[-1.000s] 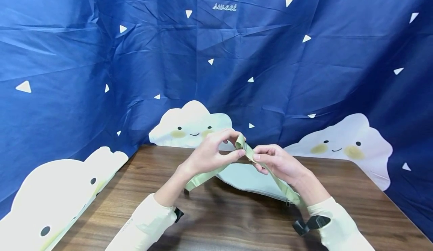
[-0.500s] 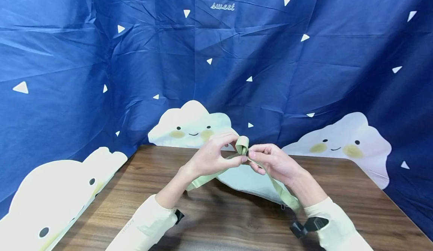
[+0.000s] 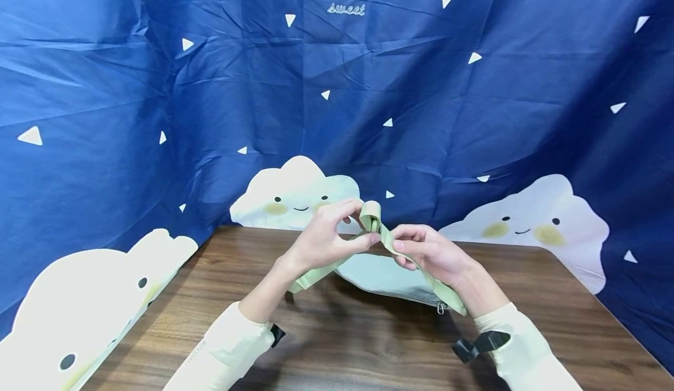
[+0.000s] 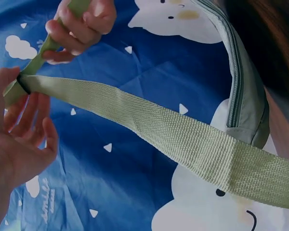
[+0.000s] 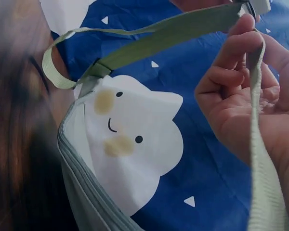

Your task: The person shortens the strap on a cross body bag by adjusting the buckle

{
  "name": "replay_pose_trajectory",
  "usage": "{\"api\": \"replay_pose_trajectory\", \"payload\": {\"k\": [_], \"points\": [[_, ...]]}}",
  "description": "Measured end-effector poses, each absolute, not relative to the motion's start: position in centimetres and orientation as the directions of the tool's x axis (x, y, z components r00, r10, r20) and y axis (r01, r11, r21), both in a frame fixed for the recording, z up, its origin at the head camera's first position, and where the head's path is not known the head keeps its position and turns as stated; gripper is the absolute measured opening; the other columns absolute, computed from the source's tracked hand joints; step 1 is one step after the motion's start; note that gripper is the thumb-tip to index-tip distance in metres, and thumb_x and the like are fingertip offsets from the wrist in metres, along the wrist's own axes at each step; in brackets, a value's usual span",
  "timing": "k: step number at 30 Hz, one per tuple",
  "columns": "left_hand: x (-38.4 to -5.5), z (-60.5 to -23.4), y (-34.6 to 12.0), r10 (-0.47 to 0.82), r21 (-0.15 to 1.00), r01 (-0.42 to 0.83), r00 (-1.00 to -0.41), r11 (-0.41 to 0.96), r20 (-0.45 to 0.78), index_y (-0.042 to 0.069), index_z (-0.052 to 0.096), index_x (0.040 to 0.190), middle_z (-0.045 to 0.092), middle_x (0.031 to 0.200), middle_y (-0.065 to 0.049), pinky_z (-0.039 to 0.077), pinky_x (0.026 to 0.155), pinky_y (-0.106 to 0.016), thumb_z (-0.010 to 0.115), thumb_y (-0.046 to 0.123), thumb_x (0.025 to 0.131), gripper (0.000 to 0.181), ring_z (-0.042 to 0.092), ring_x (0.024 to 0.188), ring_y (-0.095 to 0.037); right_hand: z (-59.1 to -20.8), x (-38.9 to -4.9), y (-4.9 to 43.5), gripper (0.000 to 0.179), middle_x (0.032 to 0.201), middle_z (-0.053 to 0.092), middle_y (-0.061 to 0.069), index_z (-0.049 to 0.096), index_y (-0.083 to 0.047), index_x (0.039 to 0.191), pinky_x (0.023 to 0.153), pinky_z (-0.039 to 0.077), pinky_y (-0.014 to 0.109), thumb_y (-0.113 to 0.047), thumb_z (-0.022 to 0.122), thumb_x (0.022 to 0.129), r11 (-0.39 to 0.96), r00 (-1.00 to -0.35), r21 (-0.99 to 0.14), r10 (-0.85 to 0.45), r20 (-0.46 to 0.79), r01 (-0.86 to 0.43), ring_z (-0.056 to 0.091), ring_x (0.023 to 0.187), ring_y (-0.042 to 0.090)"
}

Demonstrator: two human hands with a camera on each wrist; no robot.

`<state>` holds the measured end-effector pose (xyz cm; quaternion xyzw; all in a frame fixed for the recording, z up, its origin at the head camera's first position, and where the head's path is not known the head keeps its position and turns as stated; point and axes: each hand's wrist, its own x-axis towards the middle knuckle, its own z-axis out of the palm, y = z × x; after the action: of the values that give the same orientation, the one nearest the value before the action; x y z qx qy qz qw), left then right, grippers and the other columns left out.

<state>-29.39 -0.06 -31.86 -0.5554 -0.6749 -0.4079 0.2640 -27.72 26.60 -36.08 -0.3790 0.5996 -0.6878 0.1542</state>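
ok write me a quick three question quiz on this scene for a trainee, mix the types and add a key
1. Multiple choice: what do the left-hand grip and the right-hand grip both hold?
a) the zip
b) the green strap of the pale bag
c) a sleeve
2. True or false: the blue backdrop behind the wooden table is patterned with clouds.
3. Fill in the blank: in the head view, the strap's folded loop stands up at the fingers of the ____-hand grip.

Key: 1 b; 2 true; 3 left.
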Motion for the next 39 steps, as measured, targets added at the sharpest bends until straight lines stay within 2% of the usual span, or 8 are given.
{"api": "replay_pose_trajectory", "payload": {"k": [6,11,14,19,23,27,31,39], "points": [[-29.5,-32.1,0.2,0.576,0.255,0.966,-0.226,0.033,0.785,0.019,0.065,0.097,0.062,0.095,0.010,0.049,0.080,-0.026,0.082,0.023,0.088,0.019,0.060,0.091,-0.006,-35.3,-27.1,25.8,0.024,0.084,0.065,0.006,0.069,-0.005,0.114,0.055,0.035,0.025,0.003,0.049,0.103,-0.203,-0.703,-0.938,-0.622,0.346,-0.282,0.055,0.068,0.015],[-29.6,-32.1,0.2,0.602,0.254,0.967,-0.203,0.001,0.772,0.015,0.065,0.098,0.061,0.097,0.008,0.050,0.082,-0.025,0.082,0.018,0.088,0.020,0.062,0.091,-0.013,-34.5,-26.4,25.2,0.017,0.083,0.064,0.007,0.069,-0.004,0.108,0.057,0.037,0.023,-0.001,0.052,0.104,-0.163,-0.754,-0.948,-0.576,0.316,-0.273,0.053,0.065,0.016],[-29.7,-32.0,0.1,0.618,0.216,0.976,-0.177,0.012,0.766,0.014,0.067,0.100,0.060,0.097,0.007,0.050,0.083,-0.023,0.083,0.018,0.088,0.020,0.061,0.091,-0.015,-34.2,-26.0,24.9,0.016,0.079,0.062,0.006,0.068,-0.003,0.104,0.059,0.038,0.024,-0.005,0.052,0.106,-0.140,-0.773,-0.960,-0.570,0.277,-0.241,0.051,0.064,0.016],[-30.0,-32.5,0.2,0.656,0.144,0.989,-0.136,0.042,0.742,0.012,0.069,0.102,0.061,0.097,0.007,0.047,0.085,-0.019,0.084,0.021,0.088,0.022,0.058,0.093,-0.011,-34.0,-25.6,24.4,0.019,0.078,0.062,0.006,0.068,-0.002,0.100,0.066,0.042,0.026,-0.015,0.056,0.106,-0.078,-0.814,-0.979,-0.545,0.199,-0.187,0.051,0.064,0.017],[-30.0,-33.0,0.2,0.662,0.163,0.985,-0.163,0.062,0.732,0.013,0.069,0.099,0.061,0.093,0.008,0.047,0.083,-0.018,0.085,0.023,0.086,0.023,0.058,0.091,-0.010,-34.2,-25.4,24.0,0.019,0.079,0.062,0.006,0.066,-0.004,0.093,0.065,0.041,0.024,-0.017,0.060,0.104,-0.047,-0.851,-0.982,-0.494,0.180,-0.180,0.049,0.064,0.017],[-29.9,-33.1,0.2,0.650,0.228,0.970,-0.226,0.082,0.725,0.012,0.070,0.097,0.063,0.089,0.007,0.050,0.077,-0.020,0.085,0.020,0.085,0.021,0.060,0.085,-0.009,-34.3,-25.4,23.9,0.019,0.078,0.060,0.005,0.069,-0.008,0.093,0.064,0.041,0.021,-0.013,0.056,0.105,-0.101,-0.870,-0.981,-0.454,0.194,-0.166,0.049,0.065,0.014],[-29.9,-32.8,0.1,0.659,0.263,0.961,-0.255,0.089,0.707,0.008,0.074,0.103,0.068,0.093,0.003,0.052,0.077,-0.021,0.086,0.016,0.085,0.023,0.063,0.083,-0.007,-33.9,-25.4,24.0,0.024,0.075,0.059,0.002,0.070,-0.013,0.091,0.064,0.044,0.020,-0.010,0.051,0.106,-0.206,-0.876,-0.968,-0.428,0.224,-0.147,0.051,0.065,0.011],[-30.8,-32.7,-0.2,0.719,0.274,0.953,-0.279,0.128,0.636,0.008,0.073,0.108,0.069,0.099,0.002,0.050,0.082,-0.019,0.086,0.018,0.085,0.028,0.065,0.088,-0.011,-32.8,-25.1,24.7,0.033,0.071,0.058,0.000,0.064,-0.009,0.088,0.059,0.036,0.020,-0.006,0.038,0.109,-0.434,-0.787,-0.886,-0.484,0.382,-0.163,0.048,0.058,0.009]]}}
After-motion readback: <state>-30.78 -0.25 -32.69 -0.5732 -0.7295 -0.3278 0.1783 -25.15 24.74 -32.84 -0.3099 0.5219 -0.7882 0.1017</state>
